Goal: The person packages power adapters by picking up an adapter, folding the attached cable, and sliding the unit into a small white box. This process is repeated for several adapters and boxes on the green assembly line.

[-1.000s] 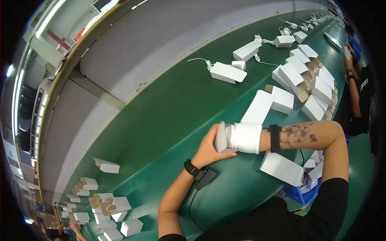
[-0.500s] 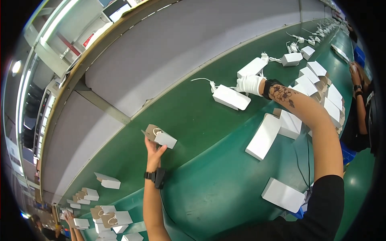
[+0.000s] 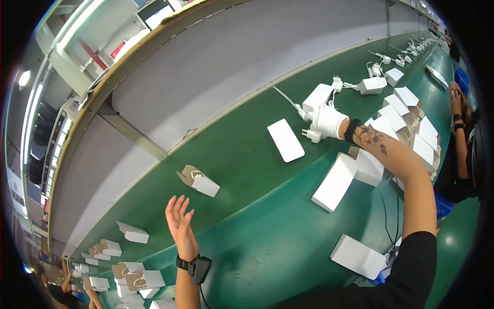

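My left hand [image 3: 181,224] is open with spread fingers, raised just on my side of an open-flapped white box [image 3: 205,184] that shows a white loop of cable inside. It does not touch the box. My right hand [image 3: 329,122], in a white glove, is closed on a white plug adapter [image 3: 311,135] whose prongs point left. A white cable [image 3: 285,97] stretches up and left from that hand. A closed white box [image 3: 285,140] lies left of the glove. Behind the glove is another white box [image 3: 317,97], with a second white plug [image 3: 337,84] beside it.
Stacked white boxes [image 3: 393,110] stand beyond my right forearm. More open boxes [image 3: 144,278] are at the lower left, near another person's hands [image 3: 92,296]. White adapters [image 3: 399,61] line the green belt's far end. A co-worker's arm [image 3: 459,134] is at the right.
My left hand has let go of the open-flapped box and drawn back toward me. The closed box by my right hand now lies turned and apart, and the adapter's prongs show at the glove.
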`<action>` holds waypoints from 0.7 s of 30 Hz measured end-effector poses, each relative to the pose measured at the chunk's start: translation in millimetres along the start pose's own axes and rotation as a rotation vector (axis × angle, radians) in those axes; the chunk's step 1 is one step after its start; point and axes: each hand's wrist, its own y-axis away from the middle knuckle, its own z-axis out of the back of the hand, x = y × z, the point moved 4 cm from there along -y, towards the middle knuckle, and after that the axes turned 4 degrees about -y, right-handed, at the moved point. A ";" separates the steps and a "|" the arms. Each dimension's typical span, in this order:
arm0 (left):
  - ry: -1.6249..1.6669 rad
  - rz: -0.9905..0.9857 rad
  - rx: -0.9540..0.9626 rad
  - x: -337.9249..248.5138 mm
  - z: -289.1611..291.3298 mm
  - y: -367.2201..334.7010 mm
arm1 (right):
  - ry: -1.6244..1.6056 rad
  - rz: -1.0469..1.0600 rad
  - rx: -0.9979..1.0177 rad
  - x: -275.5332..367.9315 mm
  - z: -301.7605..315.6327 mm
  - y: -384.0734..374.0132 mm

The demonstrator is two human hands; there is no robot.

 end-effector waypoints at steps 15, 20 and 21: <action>1.231 0.763 0.342 -32.0 -253.6 8.9 | -1.577 0.105 -0.387 161.5 134.1 143.3; 1.476 0.607 0.496 -2.1 -239.8 -15.4 | -1.647 -0.004 -0.366 188.7 95.0 183.3; 1.418 0.610 0.455 1.9 -239.0 -13.1 | -1.658 -0.054 -0.426 186.8 89.3 184.7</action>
